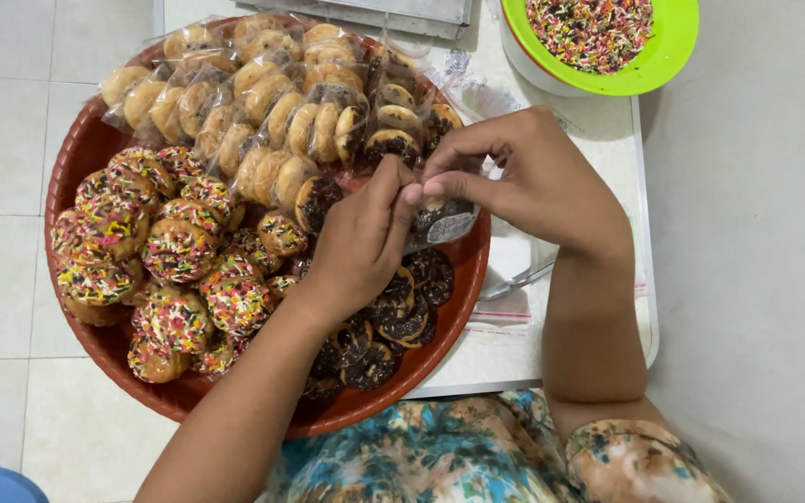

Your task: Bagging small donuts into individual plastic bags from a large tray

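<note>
My left hand (361,237) and my right hand (524,172) meet over the right side of a large round red tray (86,154). Together they pinch a small clear plastic bag (444,222) with dark chocolate-topped donuts inside. The tray carries small donuts with coloured sprinkles (165,261) on the left. Chocolate-topped donuts (393,321) lie at the front right under my left hand. Several clear bags of packed donuts (277,102) are stacked at the back.
A green bowl of coloured sprinkles (598,37) stands at the back right on a white tabletop (607,149). A metal tool (514,282) and flat clear bags (514,312) lie beside the tray. A metal tray edge (402,11) is at the back. White floor tiles surround the table.
</note>
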